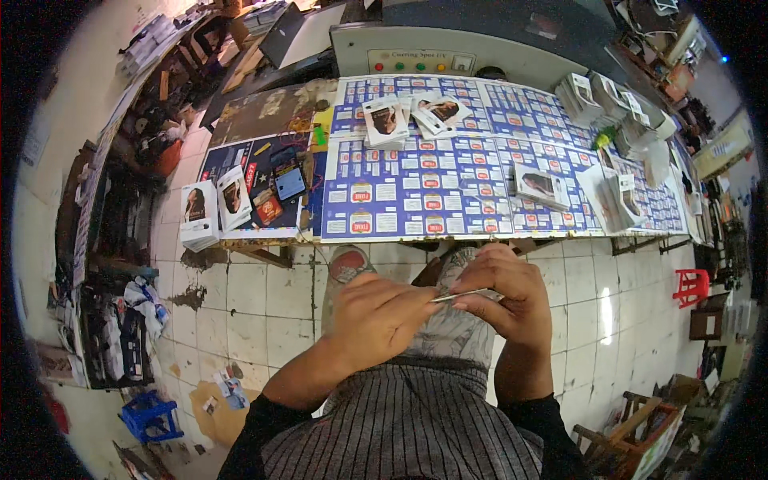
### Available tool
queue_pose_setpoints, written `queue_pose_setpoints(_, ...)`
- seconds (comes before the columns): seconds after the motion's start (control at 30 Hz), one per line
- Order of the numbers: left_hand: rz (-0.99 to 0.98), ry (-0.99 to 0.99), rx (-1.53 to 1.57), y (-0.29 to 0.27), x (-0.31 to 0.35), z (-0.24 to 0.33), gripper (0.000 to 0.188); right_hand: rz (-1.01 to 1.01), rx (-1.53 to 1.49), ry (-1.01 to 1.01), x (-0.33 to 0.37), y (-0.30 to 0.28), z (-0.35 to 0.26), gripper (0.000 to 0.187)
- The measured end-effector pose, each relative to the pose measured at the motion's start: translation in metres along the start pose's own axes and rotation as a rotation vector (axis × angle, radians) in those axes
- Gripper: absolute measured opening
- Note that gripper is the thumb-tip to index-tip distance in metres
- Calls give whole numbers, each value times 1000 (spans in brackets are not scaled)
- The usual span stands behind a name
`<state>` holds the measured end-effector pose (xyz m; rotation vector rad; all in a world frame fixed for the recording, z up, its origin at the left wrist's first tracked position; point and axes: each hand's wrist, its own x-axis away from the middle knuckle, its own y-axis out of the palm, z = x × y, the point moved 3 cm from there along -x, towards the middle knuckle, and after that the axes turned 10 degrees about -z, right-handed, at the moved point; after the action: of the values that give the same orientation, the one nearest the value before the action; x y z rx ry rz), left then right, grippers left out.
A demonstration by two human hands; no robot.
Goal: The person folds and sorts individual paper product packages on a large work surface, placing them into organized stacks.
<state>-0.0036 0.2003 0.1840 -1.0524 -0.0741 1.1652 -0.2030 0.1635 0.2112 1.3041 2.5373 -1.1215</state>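
Note:
In front of my lap, both hands hold a thin pale flat piece (466, 295), seen almost edge-on, so its kind does not show. My left hand (378, 316) is closed, with its fingertips at the piece's left end. Thumb and fingers of my right hand (512, 290) pinch the other end. Beyond my hands, the table bears stacks of small white printed cartons: one stack (386, 122) and a fanned pile (441, 114) at the far middle, and another stack (541, 187) nearer on the right.
Blue-and-white printed sheets (416, 168) cover the table. At its left end lie more cartons (199, 212), a phone (290, 183) and a red pack (269, 210). Several carton stacks (580, 98) stand far right. On the floor are a blue stool (152, 416) and a red stool (691, 287).

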Motion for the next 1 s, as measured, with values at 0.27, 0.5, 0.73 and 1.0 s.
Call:
queue_pose_setpoints(0.27,-38,91,-168,-15,-2,14,10,51,-54,-110,6,9,0,16)
queue_pose_setpoints(0.5,-50,62,-162,-23,4,8,16,164,85,-80,17,1,1,17)
queue_pose_setpoints(0.73,-212,125,-313,-23,5,11,15,-72,572,-144,-2,11,-31,17)
queue_pose_setpoints(1.0,-209,75,-260,-39,10,-2,12,-200,573,-111,-3,-19,-7,18)
